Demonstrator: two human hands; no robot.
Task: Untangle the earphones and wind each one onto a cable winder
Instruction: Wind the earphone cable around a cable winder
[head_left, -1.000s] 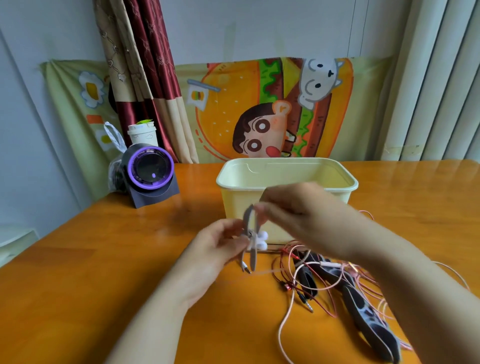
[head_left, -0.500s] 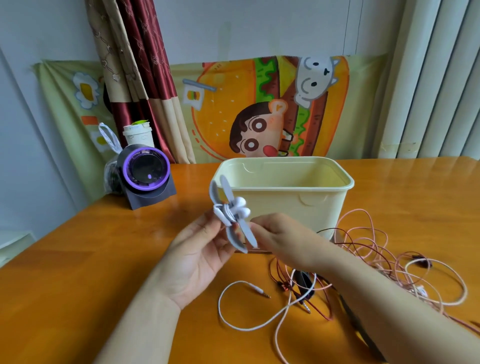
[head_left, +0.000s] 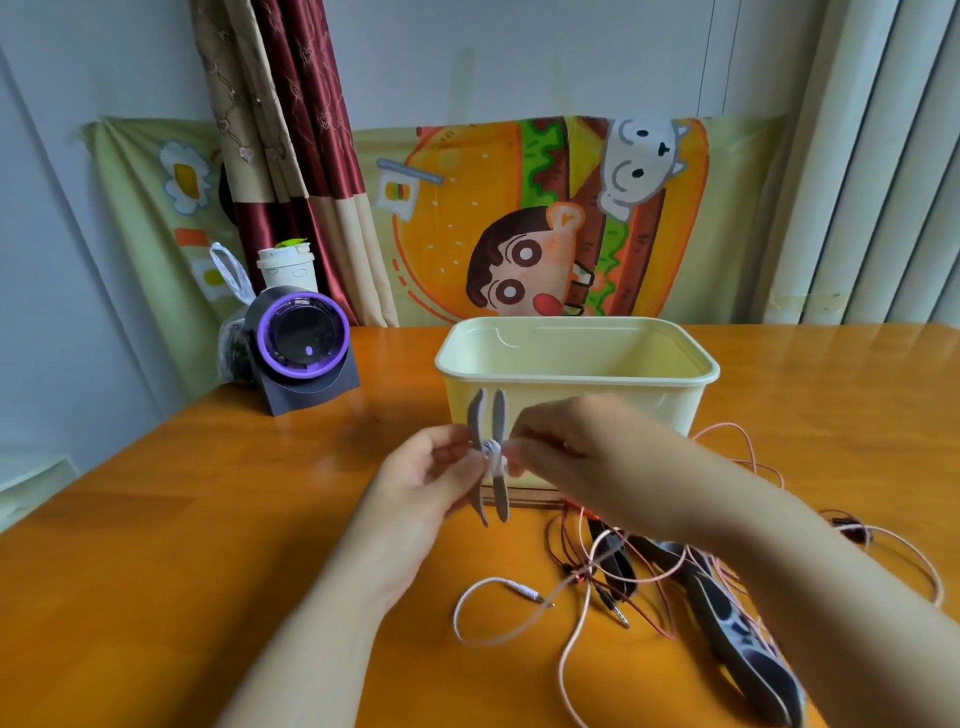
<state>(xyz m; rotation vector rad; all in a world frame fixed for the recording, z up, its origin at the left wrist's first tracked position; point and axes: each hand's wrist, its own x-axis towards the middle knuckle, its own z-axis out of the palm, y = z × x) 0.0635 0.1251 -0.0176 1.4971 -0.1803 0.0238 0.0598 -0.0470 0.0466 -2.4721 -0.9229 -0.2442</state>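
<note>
1. The first of the earphones is partly done. A grey cable winder (head_left: 500, 415) is held upright above the tabletop (head_left: 208, 545), just in front of the cream bin (head_left: 649, 405), with white earphone cable (head_left: 492, 453) wrapped round its middle.
2. The left hand (head_left: 426, 483) has its grip pinched on the winder's left side. The right hand (head_left: 576, 447) has its grip closed on the wound white cable at the middle.
3. A loose tail of white cable lies on the tabletop below, ending in its jack plug (head_left: 535, 595). I judge this length is left to wind.
4. Pink and red earphones (head_left: 670, 566) lie in a tangle to the right, over the spare winders (head_left: 743, 639). None of that looks started.
5. For room, the bin's wall stands close behind the winder. The tangle crowds the right. Bare tabletop opens to the left and toward the person. A purple device (head_left: 304, 338) sits well apart at the far left.
</note>
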